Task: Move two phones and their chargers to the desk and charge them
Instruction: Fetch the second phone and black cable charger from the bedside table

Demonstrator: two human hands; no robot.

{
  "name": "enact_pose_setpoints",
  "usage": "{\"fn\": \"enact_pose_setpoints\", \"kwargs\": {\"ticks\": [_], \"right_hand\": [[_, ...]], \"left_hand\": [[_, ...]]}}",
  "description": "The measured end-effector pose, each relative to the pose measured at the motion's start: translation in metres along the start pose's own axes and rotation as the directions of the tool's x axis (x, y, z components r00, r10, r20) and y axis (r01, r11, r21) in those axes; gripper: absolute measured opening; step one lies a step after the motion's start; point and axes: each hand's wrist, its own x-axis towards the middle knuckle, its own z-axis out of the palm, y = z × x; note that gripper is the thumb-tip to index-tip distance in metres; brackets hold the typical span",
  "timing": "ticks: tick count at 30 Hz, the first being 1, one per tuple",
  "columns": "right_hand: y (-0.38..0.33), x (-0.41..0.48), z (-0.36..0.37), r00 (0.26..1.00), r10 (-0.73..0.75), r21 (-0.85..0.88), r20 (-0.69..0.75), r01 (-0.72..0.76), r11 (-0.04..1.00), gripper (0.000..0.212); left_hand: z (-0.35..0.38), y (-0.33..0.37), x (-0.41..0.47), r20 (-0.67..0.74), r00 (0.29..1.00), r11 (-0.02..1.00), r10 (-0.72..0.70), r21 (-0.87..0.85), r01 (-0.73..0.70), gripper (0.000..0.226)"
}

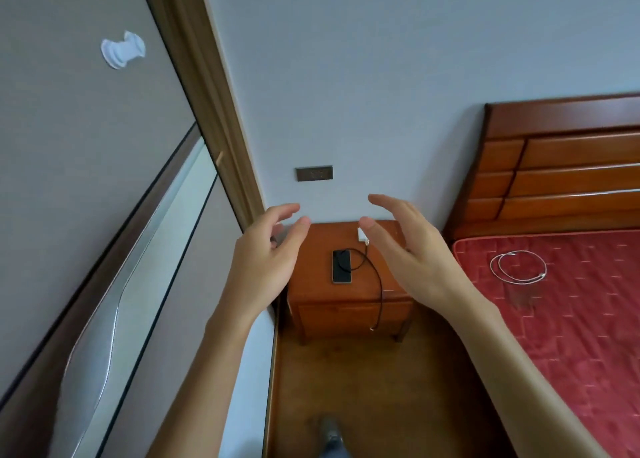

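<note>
A dark phone lies flat on a wooden nightstand. A black cable loops across the phone and hangs over the nightstand's front edge. A white charger plug sits near the nightstand's back, partly behind my right thumb. A coiled white cable lies on the red mattress. My left hand and my right hand are raised in the air above the nightstand, palms facing each other, fingers relaxed, holding nothing. No second phone shows.
A dark wall socket sits above the nightstand. A wooden headboard stands at the right. At the left is a wardrobe door with a wooden frame. My foot stands on the wooden floor.
</note>
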Motion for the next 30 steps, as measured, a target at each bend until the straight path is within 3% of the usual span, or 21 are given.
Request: {"fn": "enact_pose_setpoints", "kwargs": {"ticks": [5, 17, 24, 30], "right_hand": [[0.012, 0.096, 0.015, 1.000, -0.010, -0.011, -0.030, 0.010, 1.000, 0.055], [0.102, 0.241, 0.036, 0.996, 0.088, -0.017, 0.032, -0.088, 0.996, 0.055], [0.190, 0.301, 0.059, 0.967, 0.193, -0.096, 0.164, -0.179, 0.979, 0.060], [0.265, 0.344, 0.076, 0.912, 0.298, -0.178, 0.282, -0.255, 0.950, 0.057]], "left_hand": [[0.001, -0.010, 0.097, 0.013, 1.000, 0.998, 0.025, -0.053, -0.024, 0.033], [0.048, -0.064, 0.244, 0.056, 0.993, 0.985, -0.102, -0.135, 0.109, 0.029], [0.116, -0.114, 0.302, 0.123, 0.950, 0.951, -0.285, -0.089, 0.297, 0.028], [0.173, -0.156, 0.337, 0.135, 0.917, 0.927, -0.376, 0.061, 0.371, 0.027]]}}
